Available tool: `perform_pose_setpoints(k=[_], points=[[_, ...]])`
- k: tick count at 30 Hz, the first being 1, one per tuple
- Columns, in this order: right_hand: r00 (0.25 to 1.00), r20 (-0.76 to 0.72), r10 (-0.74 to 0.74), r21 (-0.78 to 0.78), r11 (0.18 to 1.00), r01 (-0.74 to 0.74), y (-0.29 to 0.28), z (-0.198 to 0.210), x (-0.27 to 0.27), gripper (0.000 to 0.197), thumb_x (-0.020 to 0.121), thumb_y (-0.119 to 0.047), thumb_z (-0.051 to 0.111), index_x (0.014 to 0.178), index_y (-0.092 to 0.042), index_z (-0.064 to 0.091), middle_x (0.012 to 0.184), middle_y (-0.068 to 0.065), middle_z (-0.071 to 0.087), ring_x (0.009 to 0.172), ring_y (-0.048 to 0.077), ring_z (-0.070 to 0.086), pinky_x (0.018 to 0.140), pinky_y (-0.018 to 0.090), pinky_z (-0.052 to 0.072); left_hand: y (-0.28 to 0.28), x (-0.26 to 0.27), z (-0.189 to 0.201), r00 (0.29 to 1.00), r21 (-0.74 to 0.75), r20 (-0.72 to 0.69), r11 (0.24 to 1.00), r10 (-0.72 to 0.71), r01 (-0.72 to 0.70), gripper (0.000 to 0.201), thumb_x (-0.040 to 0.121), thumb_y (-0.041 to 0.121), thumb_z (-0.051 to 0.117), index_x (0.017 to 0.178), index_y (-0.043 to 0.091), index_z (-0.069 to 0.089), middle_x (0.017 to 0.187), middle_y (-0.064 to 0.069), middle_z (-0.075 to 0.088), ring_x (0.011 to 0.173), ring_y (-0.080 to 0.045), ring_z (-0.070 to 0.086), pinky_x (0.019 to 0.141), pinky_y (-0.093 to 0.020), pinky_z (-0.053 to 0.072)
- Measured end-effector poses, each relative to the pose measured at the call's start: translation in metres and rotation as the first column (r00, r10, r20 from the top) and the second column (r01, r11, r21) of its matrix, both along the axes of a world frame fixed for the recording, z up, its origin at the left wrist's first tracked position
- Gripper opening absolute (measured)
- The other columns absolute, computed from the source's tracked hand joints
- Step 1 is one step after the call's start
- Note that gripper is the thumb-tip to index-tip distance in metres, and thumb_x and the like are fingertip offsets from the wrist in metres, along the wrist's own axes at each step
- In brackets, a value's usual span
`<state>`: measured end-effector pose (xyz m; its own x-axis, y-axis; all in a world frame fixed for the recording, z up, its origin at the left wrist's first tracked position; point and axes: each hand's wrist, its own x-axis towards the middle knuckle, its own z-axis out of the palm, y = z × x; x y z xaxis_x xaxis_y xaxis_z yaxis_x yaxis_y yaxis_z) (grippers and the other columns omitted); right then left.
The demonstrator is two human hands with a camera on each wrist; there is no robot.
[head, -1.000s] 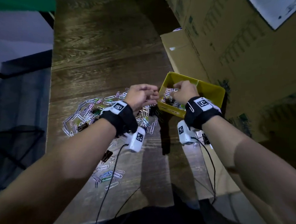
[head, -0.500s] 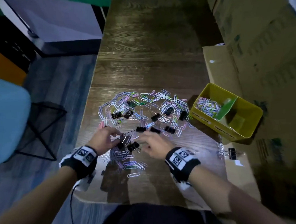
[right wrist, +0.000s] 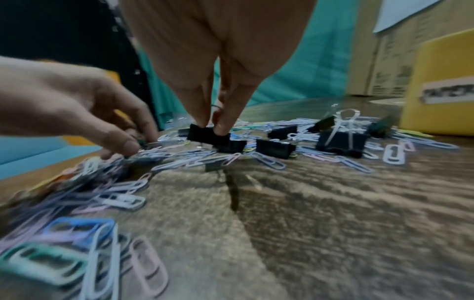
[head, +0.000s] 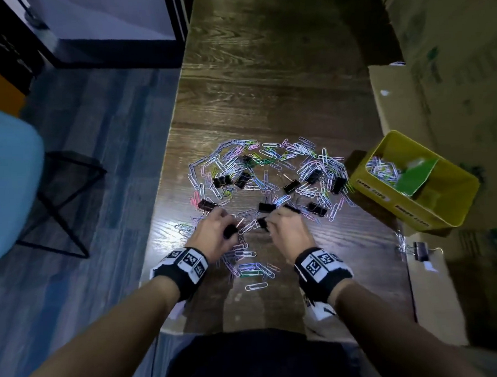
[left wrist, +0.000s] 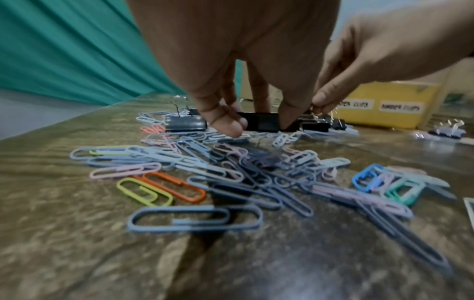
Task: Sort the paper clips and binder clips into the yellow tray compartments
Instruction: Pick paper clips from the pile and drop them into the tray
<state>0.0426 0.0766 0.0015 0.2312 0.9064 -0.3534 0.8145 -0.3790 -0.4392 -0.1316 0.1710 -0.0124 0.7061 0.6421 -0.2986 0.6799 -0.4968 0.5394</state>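
Note:
Coloured paper clips (head: 268,158) and several black binder clips (head: 291,186) lie scattered on the wooden table (head: 265,86). My left hand (head: 228,231) grips a black binder clip (left wrist: 259,123) at the pile's near edge. Close to its right, my right hand (head: 268,223) pinches another black binder clip (right wrist: 207,134) between thumb and finger (right wrist: 223,123). The yellow tray (head: 409,208) stands at the right with a green divider (head: 413,176). Paper clips (head: 381,167) fill its left compartment; the right compartment is in shadow.
Cardboard boxes (head: 451,62) line the table's right side, with a flat cardboard piece under the tray. A binder clip (head: 419,250) lies on the cardboard near the front right. A blue chair (head: 8,183) stands left of the table's edge.
A second ago both hands were over the tray. They have come back to the near side of the pile, and each now holds a black binder clip.

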Motion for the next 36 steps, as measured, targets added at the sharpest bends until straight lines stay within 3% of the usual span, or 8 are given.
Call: perform_pose_setpoints(k=[4, 8, 11, 14, 17, 20, 27, 36], points=[[0.985, 0.025, -0.171, 0.058, 0.984, 0.170, 0.007, 0.011, 0.017, 0.026, 0.096, -0.009, 0.049, 0.116, -0.003, 0.065, 0.120, 0.005, 0.059, 0.083, 0.011, 0.060, 0.059, -0.003, 0.032, 0.026, 0.007, 0.002, 0.999, 0.004, 0.024, 0.999, 0.039, -0.039, 0.029, 0.083, 0.025, 0.065, 0.110, 0.015, 0.062, 0.117, -0.007, 0.053, 0.100, -0.025, 0.058, 0.087, -0.042, 0.053], [0.956, -0.077, -0.282, 0.053, 0.957, 0.286, 0.010, 0.020, 0.024, 0.030, 0.095, -0.010, 0.053, 0.124, -0.009, 0.060, 0.140, 0.004, 0.045, 0.099, 0.012, 0.055, 0.084, 0.007, 0.039, 0.045, 0.021, 0.011, 0.999, -0.041, 0.007, 0.999, -0.032, 0.032, 0.045, 0.084, 0.028, 0.064, 0.127, 0.019, 0.052, 0.134, -0.007, 0.046, 0.117, -0.024, 0.050, 0.100, -0.043, 0.044], [0.983, -0.096, -0.155, 0.149, 0.974, 0.169, -0.003, 0.020, 0.021, 0.034, 0.092, -0.017, 0.059, 0.125, -0.014, 0.059, 0.140, 0.003, 0.042, 0.112, 0.018, 0.053, 0.101, 0.029, 0.043, 0.047, 0.012, 0.022, 0.996, 0.001, 0.073, 0.999, -0.042, 0.042, 0.038, 0.088, 0.025, 0.059, 0.125, 0.016, 0.054, 0.131, -0.006, 0.049, 0.108, -0.018, 0.053, 0.096, -0.037, 0.048], [0.994, -0.095, 0.058, 0.211, 0.977, -0.036, -0.025, 0.018, 0.013, 0.018, 0.089, -0.025, 0.064, 0.105, -0.018, 0.068, 0.109, -0.001, 0.056, 0.091, 0.008, 0.051, 0.086, 0.030, 0.051, 0.038, -0.021, 0.021, 0.989, 0.125, 0.137, 0.990, 0.047, -0.065, 0.017, 0.089, 0.015, 0.058, 0.104, 0.011, 0.064, 0.104, -0.004, 0.058, 0.079, -0.013, 0.054, 0.076, -0.036, 0.055], [0.950, -0.188, 0.250, -0.087, 0.959, -0.270, -0.044, 0.010, 0.001, 0.016, 0.084, -0.040, 0.067, 0.086, -0.025, 0.068, 0.085, -0.009, 0.066, 0.073, 0.007, 0.058, 0.073, 0.034, 0.055, 0.025, -0.053, 0.008, 0.983, 0.172, -0.031, 0.970, 0.181, -0.173, 0.028, 0.087, 0.024, 0.060, 0.114, 0.017, 0.057, 0.109, -0.008, 0.053, 0.078, -0.018, 0.056, 0.069, -0.039, 0.055], [0.920, -0.231, 0.317, -0.347, 0.856, -0.383, -0.052, -0.001, -0.014, 0.031, 0.076, -0.051, 0.070, 0.092, -0.025, 0.066, 0.093, -0.005, 0.068, 0.081, 0.015, 0.063, 0.074, 0.035, 0.055, 0.008, -0.063, -0.006, 0.938, 0.171, -0.228, 0.960, 0.260, -0.224, 0.045, 0.088, 0.042, 0.054, 0.127, 0.023, 0.045, 0.117, -0.012, 0.046, 0.094, -0.031, 0.056, 0.077, -0.045, 0.053], [0.948, -0.129, 0.291, -0.278, 0.907, -0.316, -0.054, -0.007, -0.030, 0.029, 0.082, -0.040, 0.069, 0.102, -0.023, 0.056, 0.116, 0.001, 0.057, 0.100, 0.022, 0.058, 0.076, 0.033, 0.047, -0.045, -0.027, -0.016, 0.974, 0.092, -0.134, 0.981, 0.182, -0.171, 0.037, 0.084, 0.031, 0.061, 0.116, 0.013, 0.053, 0.107, -0.017, 0.048, 0.093, -0.036, 0.053, 0.085, -0.045, 0.048], [0.990, 0.065, 0.129, -0.170, 0.979, -0.116, -0.067, -0.013, -0.018, 0.110, 0.063, -0.058, 0.077, 0.145, -0.018, 0.016, 0.139, 0.012, 0.029, 0.128, 0.027, 0.035, 0.107, 0.039, 0.037, -0.064, 0.006, 0.002, 0.995, -0.094, 0.006, 0.990, -0.103, 0.103, 0.036, 0.084, 0.027, 0.058, 0.119, 0.020, 0.050, 0.117, -0.002, 0.043, 0.091, -0.020, 0.058, 0.085, -0.033, 0.049]])
